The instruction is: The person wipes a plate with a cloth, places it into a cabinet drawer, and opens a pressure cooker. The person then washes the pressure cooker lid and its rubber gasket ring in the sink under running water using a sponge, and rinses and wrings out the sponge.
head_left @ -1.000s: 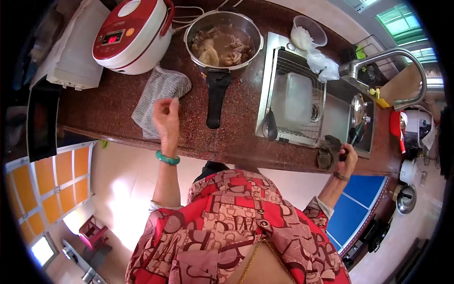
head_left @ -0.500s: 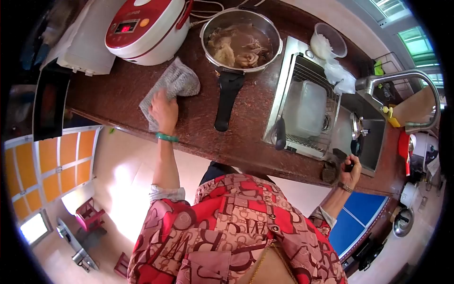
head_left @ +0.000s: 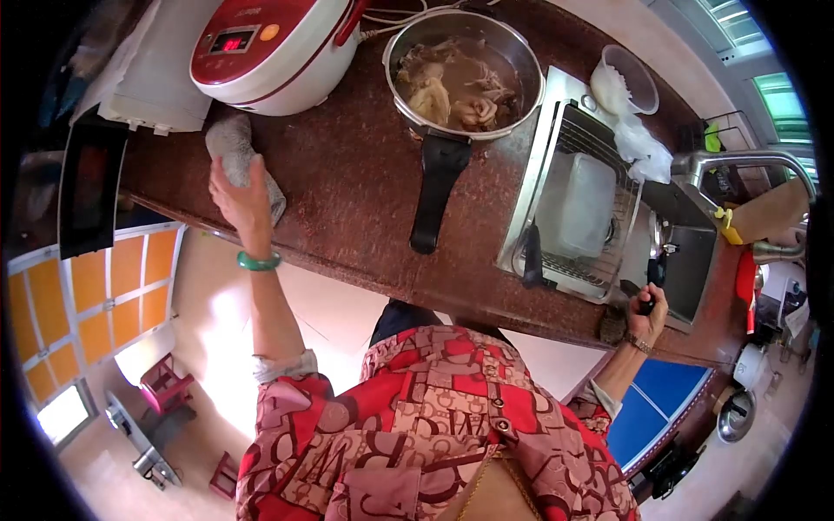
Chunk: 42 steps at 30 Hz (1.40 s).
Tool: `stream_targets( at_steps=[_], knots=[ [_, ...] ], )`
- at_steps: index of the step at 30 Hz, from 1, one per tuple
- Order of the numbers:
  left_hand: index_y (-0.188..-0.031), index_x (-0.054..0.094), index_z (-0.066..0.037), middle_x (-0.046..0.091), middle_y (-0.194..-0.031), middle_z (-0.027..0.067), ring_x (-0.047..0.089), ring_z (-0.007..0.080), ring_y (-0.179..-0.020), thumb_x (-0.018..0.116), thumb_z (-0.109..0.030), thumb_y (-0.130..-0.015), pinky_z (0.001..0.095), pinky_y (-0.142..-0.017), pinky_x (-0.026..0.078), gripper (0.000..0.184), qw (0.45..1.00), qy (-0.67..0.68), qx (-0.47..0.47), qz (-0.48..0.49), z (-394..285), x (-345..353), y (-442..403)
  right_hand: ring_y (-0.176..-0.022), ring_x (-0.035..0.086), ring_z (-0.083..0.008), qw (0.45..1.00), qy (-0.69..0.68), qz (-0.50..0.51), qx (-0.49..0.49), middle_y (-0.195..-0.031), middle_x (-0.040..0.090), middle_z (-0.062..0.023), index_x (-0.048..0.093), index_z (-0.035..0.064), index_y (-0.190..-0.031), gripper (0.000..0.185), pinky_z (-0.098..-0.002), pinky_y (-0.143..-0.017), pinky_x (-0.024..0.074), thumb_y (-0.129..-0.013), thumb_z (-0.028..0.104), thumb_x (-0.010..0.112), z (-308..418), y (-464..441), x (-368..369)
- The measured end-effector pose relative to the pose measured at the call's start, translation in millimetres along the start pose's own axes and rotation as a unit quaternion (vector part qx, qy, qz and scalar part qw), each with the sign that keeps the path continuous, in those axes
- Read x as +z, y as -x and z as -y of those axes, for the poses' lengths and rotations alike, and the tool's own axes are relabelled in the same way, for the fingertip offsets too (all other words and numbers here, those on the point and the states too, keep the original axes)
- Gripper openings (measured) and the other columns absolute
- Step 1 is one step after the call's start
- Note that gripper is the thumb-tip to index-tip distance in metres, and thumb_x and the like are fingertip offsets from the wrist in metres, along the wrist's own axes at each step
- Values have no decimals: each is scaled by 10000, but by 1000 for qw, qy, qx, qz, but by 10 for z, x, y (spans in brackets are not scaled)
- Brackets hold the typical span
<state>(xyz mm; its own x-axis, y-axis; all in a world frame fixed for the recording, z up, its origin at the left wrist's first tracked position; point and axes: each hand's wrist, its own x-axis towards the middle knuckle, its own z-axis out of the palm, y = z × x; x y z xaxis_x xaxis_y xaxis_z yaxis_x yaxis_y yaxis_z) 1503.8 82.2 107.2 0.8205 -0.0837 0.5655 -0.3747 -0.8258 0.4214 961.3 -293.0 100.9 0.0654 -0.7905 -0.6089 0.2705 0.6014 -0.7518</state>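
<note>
Nearest to the body, at the sink side, I have the right hand (head_left: 647,323) curled firmly round a black handle (head_left: 645,304); what this handle belongs to, I cannot tell surely. Just beside it lies a dark lump (head_left: 612,324), too unclear for me to name. A little farther, on the other side, my left hand (head_left: 241,204) reaches over the counter (head_left: 347,200), palm down, the thumb standing apart from the bent fingers. The grey cloth (head_left: 233,143) lies under and between them, bunched beyond the fingertips, with one corner showing by the wrist side, near the counter edge. Whether the fingers pinch it or only press it down, I cannot tell. In my judgement, to handle this cloth well, I should spread the pressure over all fingers, and let no loose fold run ahead of them. The black pot handle (head_left: 439,187) points toward me, so I would give it good room: a knock there could shake the open pot (head_left: 499,39), which holds meat in brown liquid. Farthest stands the rice cooker (head_left: 287,69), close behind the cloth, and there a short, gentle stroke seems wiser.
</note>
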Motion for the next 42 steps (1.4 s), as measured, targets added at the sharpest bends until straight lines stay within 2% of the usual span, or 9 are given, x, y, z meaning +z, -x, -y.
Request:
stream_targets(
  at_steps=[1, 4, 7, 10, 11, 19, 22, 30, 42],
  knots=[
    [-1128, 513, -12, 586, -1000, 182, 559, 326, -929, 675, -276, -749, 380, -822, 433, 490, 999, 36, 18, 11, -88, 25, 85, -487, 494, -69, 1000, 8, -1, 2, -643, 544, -6, 494, 76, -762, 91, -193, -409, 380, -783, 53, 580, -11, 11, 24],
    [-913, 605, -14, 596, -880, 140, 568, 288, -798, 663, -140, -752, 341, -708, 460, 212, 975, 160, 29, 150, -381, 192, 439, -473, 490, -67, 999, 8, -43, 4, -640, 549, -4, 497, 80, -757, 85, -208, -399, 364, -788, 74, 576, -51, 10, 89],
    [-798, 600, -32, 569, -732, 114, 555, 247, -644, 647, -131, -763, 342, -583, 444, 116, 961, 157, -7, 227, -643, 286, 653, -463, 489, -74, 999, 9, -34, 3, -644, 557, -17, 496, 84, -758, 79, -226, -390, 347, -801, 77, 561, -97, -15, -7],
    [-811, 595, -8, 590, -775, 137, 566, 288, -684, 632, -155, -784, 351, -630, 445, 154, 959, 97, -15, 267, -694, 329, 732, -463, 485, -81, 999, 3, -44, 9, -639, 543, -23, 488, 85, -756, 83, -229, -395, 345, -813, 82, 549, -116, 47, 108],
    [-746, 569, -33, 554, -706, 109, 541, 265, -635, 640, -116, -762, 363, -576, 433, 110, 967, 113, 18, 229, -641, 391, 758, -467, 482, -81, 999, 5, -38, 7, -639, 534, -23, 486, 84, -756, 85, -228, -399, 346, -814, 84, 548, -133, 48, 97],
    [-747, 523, -19, 512, -718, 132, 501, 301, -684, 589, -38, -778, 386, -603, 394, 76, 964, 93, 42, 247, -710, 466, 732, -480, 444, -90, 998, 5, -65, 6, -625, 494, -35, 466, 61, -736, 109, -224, -413, 333, -828, 74, 524, -228, 124, 397],
    [-744, 524, -18, 512, -718, 132, 499, 300, -682, 592, -43, -776, 385, -604, 394, 79, 962, 95, 39, 252, -731, 466, 711, -504, 439, -92, 999, -7, -37, 20, -634, 505, -44, 474, 62, -739, 103, -212, -429, 340, -828, 70, 526, -246, 127, 406],
    [-753, 528, -21, 509, -714, 131, 495, 298, -686, 583, -48, -784, 382, -605, 392, 68, 958, 87, 23, 272, -718, 450, 718, -527, 481, -82, 996, 33, -78, 13, -637, 515, -16, 485, 79, -748, 98, -227, -422, 361, -834, 80, 530, -282, 101, 403],
    [-753, 525, -20, 501, -706, 119, 493, 288, -671, 595, -50, -777, 375, -600, 397, 80, 959, 100, 54, 259, -746, 401, 725, -481, 452, -82, 997, 37, -68, 5, -649, 538, -7, 518, 69, -753, 64, -207, -428, 354, -798, 82, 562, -236, 152, 381]
  ],
)
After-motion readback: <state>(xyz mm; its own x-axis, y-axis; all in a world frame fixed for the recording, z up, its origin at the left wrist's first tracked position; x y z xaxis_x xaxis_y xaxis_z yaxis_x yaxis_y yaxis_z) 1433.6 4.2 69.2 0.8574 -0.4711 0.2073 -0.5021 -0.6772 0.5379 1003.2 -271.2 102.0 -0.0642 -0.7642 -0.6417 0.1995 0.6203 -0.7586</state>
